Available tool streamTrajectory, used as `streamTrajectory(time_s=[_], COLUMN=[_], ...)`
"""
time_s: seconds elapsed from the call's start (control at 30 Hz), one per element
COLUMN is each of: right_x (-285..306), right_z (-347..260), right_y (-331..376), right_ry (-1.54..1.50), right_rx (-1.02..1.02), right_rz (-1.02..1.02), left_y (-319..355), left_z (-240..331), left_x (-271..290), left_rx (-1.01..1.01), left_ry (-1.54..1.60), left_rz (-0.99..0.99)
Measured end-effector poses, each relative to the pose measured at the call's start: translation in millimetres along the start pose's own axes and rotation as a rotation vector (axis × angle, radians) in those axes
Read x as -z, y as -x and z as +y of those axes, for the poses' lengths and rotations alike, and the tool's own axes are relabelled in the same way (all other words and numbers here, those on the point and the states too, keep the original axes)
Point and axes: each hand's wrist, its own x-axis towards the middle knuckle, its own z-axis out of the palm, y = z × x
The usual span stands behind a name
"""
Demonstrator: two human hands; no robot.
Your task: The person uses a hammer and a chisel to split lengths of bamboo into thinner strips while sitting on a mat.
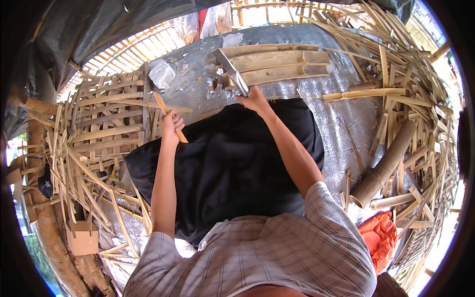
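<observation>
My left hand (171, 124) is closed around a short, light brown bamboo stick (160, 103), which slants past the fist at both ends. The fingers of my right hand (256, 101) wrap the handle of a machete (231, 72); its broad steel blade points away and to the left. That handle is hidden in my grip. Beyond the blade lie split bamboo lengths (277, 63), side by side on a grey sheet (341, 128). A black cloth (237, 163) covers my lap beneath both forearms. Stick and blade are apart.
Woven bamboo slats (106, 114) and loose strips stand at left. A whitish lump (162, 74) rests at the far left of the sheet. At right are heaped bamboo strips (396, 54), a thick bamboo pole (386, 163) and an orange cloth (378, 240). A cardboard box (82, 238) is at lower left.
</observation>
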Motion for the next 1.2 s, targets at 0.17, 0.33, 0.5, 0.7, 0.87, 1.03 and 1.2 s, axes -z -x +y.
streamTrajectory(time_s=[0.17, 0.33, 0.5, 0.7, 0.87, 1.03, 1.2], right_x=[-5.2, -0.3, 16.0, 18.1, 22.9, 22.7, 28.4], right_z=[-16.5, -11.2, -41.5, -48.9, -40.8, -30.9, -20.3], right_y=[0.3, -4.3, 5.7, 17.9, 12.3, 14.4, 7.3], right_ry=[-0.141, -0.176, -0.752, -0.742, -0.562, -0.526, -0.702], right_rx=[-0.319, -0.136, -0.415, -0.404, -0.268, -0.417, -0.543], right_rz=[-0.095, -0.085, -0.358, -0.428, -0.322, -0.347, -0.065], left_y=[3.3, 2.4, 8.3, 30.3, 35.1, 31.3, 23.2], left_z=[-6.8, -8.2, 4.6, 14.2, 17.3, 15.8, 3.3], left_x=[6.6, -2.7, 0.4, -12.6, -12.3, -17.9, -13.8], left_rx=[0.085, 0.091, 0.14, 0.021, -0.003, -0.063, 0.102], left_ry=[-0.05, -0.058, 0.05, 0.154, 0.129, -0.059, -0.102], left_rz=[-0.05, -0.15, -0.235, -0.413, -0.477, -0.422, -0.242])
